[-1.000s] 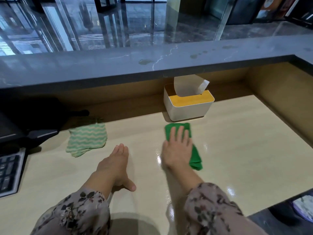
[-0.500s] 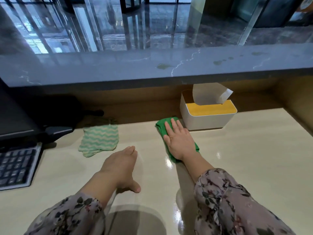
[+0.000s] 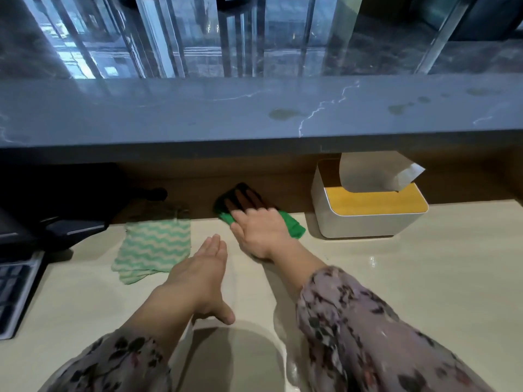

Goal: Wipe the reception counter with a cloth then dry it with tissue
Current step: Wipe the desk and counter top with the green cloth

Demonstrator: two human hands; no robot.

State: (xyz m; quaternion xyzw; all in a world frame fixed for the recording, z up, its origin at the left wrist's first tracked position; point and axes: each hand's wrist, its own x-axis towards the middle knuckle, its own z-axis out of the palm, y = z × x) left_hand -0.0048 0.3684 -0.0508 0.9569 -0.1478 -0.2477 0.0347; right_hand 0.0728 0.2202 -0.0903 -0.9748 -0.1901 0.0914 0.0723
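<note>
My right hand (image 3: 261, 232) lies flat on a bright green cloth (image 3: 293, 225) and presses it onto the cream counter (image 3: 410, 292) at its back edge, against the wooden back panel. Only the cloth's ends show on either side of the fingers. My left hand (image 3: 198, 274) rests flat on the counter nearer to me, fingers together, holding nothing. A white tissue box (image 3: 368, 205) with a yellow lid stands right of the cloth, one tissue (image 3: 373, 172) sticking up from it.
A pale green zigzag cloth (image 3: 154, 246) lies left of my left hand. A keyboard (image 3: 14, 290) and a dark monitor base (image 3: 65, 227) sit at the far left. A grey marble ledge (image 3: 254, 108) with water spots overhangs the back.
My right hand has slid the green cloth away from me and leftward, from the counter's middle to the back edge. My left hand has stayed in place.
</note>
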